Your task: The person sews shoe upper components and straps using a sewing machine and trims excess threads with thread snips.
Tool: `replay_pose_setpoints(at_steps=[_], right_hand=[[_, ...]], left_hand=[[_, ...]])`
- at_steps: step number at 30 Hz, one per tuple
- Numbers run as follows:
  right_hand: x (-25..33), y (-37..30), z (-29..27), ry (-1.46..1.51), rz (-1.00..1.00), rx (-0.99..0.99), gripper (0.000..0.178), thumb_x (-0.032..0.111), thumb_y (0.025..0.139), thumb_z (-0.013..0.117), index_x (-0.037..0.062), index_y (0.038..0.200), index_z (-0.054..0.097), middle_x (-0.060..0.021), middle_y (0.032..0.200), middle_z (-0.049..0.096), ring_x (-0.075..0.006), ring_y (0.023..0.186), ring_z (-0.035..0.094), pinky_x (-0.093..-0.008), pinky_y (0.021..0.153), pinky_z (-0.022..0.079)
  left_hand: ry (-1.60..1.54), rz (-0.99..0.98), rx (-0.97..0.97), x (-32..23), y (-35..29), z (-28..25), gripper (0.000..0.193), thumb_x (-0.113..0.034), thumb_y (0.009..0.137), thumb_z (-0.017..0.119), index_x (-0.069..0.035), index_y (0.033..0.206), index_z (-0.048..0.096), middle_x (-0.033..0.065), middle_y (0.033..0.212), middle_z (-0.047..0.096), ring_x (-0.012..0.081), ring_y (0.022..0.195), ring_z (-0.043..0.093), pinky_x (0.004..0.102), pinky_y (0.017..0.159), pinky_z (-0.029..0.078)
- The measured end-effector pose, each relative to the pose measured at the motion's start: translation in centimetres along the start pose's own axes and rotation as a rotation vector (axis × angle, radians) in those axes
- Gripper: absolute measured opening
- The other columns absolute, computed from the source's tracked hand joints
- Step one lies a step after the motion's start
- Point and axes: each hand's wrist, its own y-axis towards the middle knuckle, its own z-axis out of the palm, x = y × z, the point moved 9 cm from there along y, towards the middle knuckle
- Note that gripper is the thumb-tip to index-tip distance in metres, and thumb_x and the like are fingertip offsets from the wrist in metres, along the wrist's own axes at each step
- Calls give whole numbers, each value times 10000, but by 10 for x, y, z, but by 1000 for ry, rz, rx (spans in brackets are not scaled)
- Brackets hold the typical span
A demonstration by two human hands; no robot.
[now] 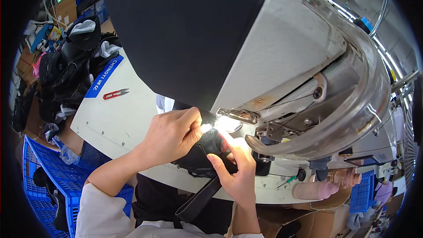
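Observation:
My left hand pinches the upper edge of a black stitched piece, its fingertips close to the brightly lit sewing spot. My right hand grips the same piece from the right, thumb and forefinger on its side. A black strap hangs from it over the table's front edge. Right above the fingertips is the sewing machine, with its thread guides and a clear curved guard. Glare and my fingers hide the needle and the seam there.
Red-handled thread snips lie on the white table. Black items with white linings are piled at the far left. A blue crate stands at lower left. Pinkish bottles and a green-handled tool sit at the right.

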Motion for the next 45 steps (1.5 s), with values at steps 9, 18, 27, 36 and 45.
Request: replay_pose_setpoints(at_steps=[9, 18, 27, 36, 45], right_hand=[[-17, 2, 12, 483, 233, 36, 506, 59, 801, 767, 15, 1278, 604, 44, 859, 508, -26, 629, 348, -183, 559, 296], [-24, -2, 17, 275, 140, 179, 494, 24, 870, 680, 32, 1348, 555, 48, 875, 502, -15, 669, 346, -167, 576, 286], [-7, 10, 15, 154, 340, 225, 447, 56, 881, 660, 7, 1316, 572, -152, 1175, 643, -173, 1047, 579, -267, 892, 443], [18, 20, 17, 29, 158, 164, 390, 51, 885, 631, -43, 1262, 593, -207, 1246, 624, -286, 1185, 581, -333, 965, 448], [-2, 9, -3, 213, 232, -160, 307, 10, 793, 751, 32, 1089, 674, 39, 789, 532, -4, 627, 409, -139, 577, 364]], left_hand=[[-80, -25, -18, 1, 3, -2, 160, -94, 830, 667, -58, 789, 517, 65, 607, 560, 248, 509, 560, 359, 466, 397], [-153, -196, 56, 26, -2, 11, 156, -94, 860, 677, -22, 780, 565, 85, 530, 543, 217, 443, 528, 327, 451, 387], [-103, -163, -27, 38, 0, 14, 116, -95, 857, 664, -2, 799, 626, 89, 546, 557, 212, 448, 537, 314, 463, 396], [-180, -150, -34, 85, -18, 44, 113, -86, 851, 639, 23, 828, 652, 102, 539, 553, 238, 430, 524, 337, 456, 392], [-172, -201, 44, 34, 10, 12, 91, -69, 842, 639, -6, 907, 629, 111, 608, 607, 263, 492, 578, 347, 487, 426]])
